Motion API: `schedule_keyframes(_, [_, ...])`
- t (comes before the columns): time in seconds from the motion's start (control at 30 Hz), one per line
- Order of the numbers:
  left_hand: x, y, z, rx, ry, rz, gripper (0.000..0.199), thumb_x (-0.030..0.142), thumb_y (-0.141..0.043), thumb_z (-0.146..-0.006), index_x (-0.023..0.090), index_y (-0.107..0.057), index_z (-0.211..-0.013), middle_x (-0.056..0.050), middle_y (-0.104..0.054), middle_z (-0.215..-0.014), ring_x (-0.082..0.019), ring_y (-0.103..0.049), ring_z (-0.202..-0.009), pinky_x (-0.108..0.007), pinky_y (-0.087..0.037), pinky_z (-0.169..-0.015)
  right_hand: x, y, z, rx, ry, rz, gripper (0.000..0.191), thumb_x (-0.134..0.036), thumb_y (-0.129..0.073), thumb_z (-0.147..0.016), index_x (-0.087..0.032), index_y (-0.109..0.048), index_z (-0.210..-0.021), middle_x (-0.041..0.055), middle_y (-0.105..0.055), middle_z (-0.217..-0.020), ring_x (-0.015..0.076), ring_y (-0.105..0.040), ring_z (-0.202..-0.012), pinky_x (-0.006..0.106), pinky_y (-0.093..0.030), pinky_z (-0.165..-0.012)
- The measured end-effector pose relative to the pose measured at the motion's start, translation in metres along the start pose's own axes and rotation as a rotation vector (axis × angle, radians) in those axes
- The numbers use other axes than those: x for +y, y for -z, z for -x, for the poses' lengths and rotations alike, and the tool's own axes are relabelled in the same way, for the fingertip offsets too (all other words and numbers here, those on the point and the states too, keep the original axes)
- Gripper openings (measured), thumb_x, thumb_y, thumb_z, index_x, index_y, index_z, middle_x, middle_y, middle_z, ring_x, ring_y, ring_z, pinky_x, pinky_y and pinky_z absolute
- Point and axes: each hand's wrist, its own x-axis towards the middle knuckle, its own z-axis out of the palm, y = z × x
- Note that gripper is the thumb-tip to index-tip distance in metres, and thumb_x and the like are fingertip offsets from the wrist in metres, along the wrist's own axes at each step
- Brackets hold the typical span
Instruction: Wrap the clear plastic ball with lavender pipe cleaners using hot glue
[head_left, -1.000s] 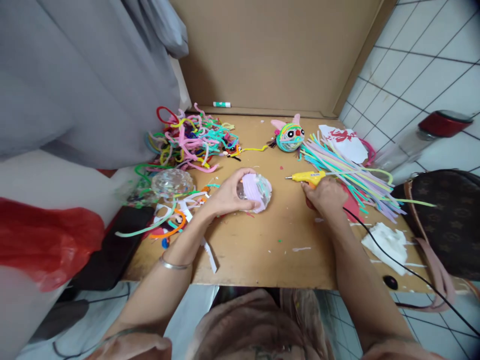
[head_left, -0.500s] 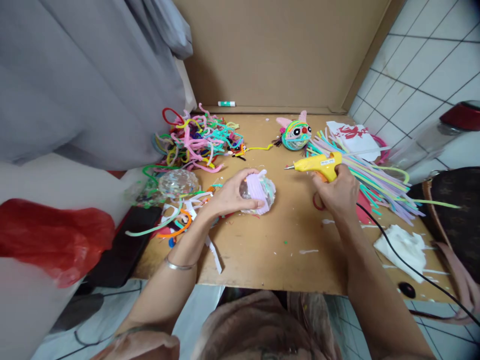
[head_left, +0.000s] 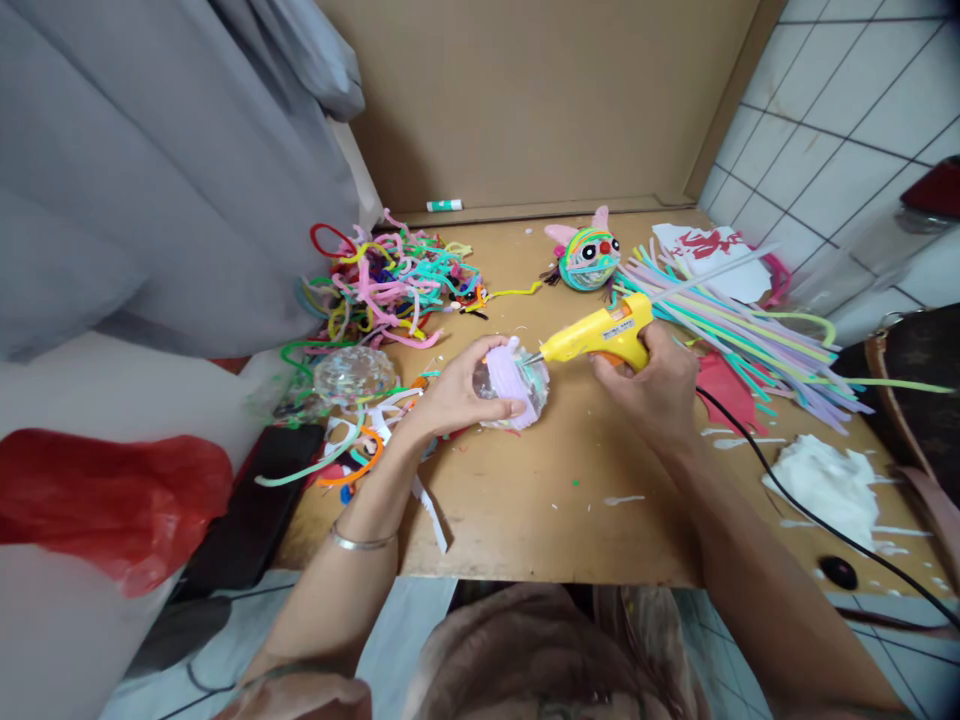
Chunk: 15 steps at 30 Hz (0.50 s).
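- Your left hand (head_left: 466, 390) is curled around a clear ball (head_left: 537, 398) wrapped with a lilac band (head_left: 508, 382), thumb across the band.
- The ball is over the middle of the surface (head_left: 525, 520), between its near and far edges; you cannot tell here whether it rests on it.
- Your right hand (head_left: 651, 390) is clamped on the handle of the yellow glue gun (head_left: 594, 336), well apart from your left.
- The gun's nozzle points toward the left edge and meets the ball beside the band; actual contact is unclear.
- You have a tangle of stems (head_left: 386, 280) by the far left corner, with a second clear ball (head_left: 354, 374) nearer you along the left edge.
- A decorated ball (head_left: 589, 262) with pink ears sits near the far edge.
- Straight stems (head_left: 739, 345) fan toward the right edge, and a white tissue (head_left: 823, 488) lies by the near right corner.
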Motion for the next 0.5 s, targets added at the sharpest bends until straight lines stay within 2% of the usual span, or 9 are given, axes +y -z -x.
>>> schedule_keyframes(0.17, [0.0016, 0.0002, 0.0001, -0.003, -0.03, -0.034, 0.079, 0.046, -0.079, -0.058, 0.016, -0.052, -0.126, -0.01, -0.059, -0.124, -0.026, -0.059, -0.104, -0.036, -0.048, -0.092, 0.0014, -0.0032, 0.0014, 0.013, -0.012, 0.025, 0.028, -0.043, -0.061, -0.068, -0.02, -0.055, -0.083, 0.0048, -0.061, -0.07, 0.0221, -0.057, -0.066, 0.034, -0.043, -0.062])
schedule_keyframes(0.37, [-0.0008, -0.0004, -0.0004, -0.016, -0.064, -0.027, 0.077, 0.046, -0.08, -0.059, 0.018, -0.053, -0.125, -0.009, -0.06, -0.12, -0.025, -0.059, -0.102, -0.035, -0.049, -0.089, -0.0046, 0.001, 0.0021, -0.084, -0.05, 0.027, 0.028, -0.044, -0.057, -0.071, -0.02, -0.056, -0.086, 0.0074, -0.064, -0.076, 0.0228, -0.059, -0.068, 0.035, -0.046, -0.065])
schedule_keyframes(0.5, [-0.0019, -0.0004, -0.0008, -0.012, -0.069, -0.029, 0.076, 0.046, -0.079, -0.059, 0.019, -0.053, -0.125, -0.009, -0.059, -0.122, -0.026, -0.058, -0.104, -0.036, -0.048, -0.091, -0.0048, 0.0016, 0.0024, -0.102, -0.042, 0.036, 0.027, -0.043, -0.055, -0.072, -0.021, -0.055, -0.086, 0.0067, -0.062, -0.076, 0.0235, -0.058, -0.069, 0.036, -0.045, -0.066])
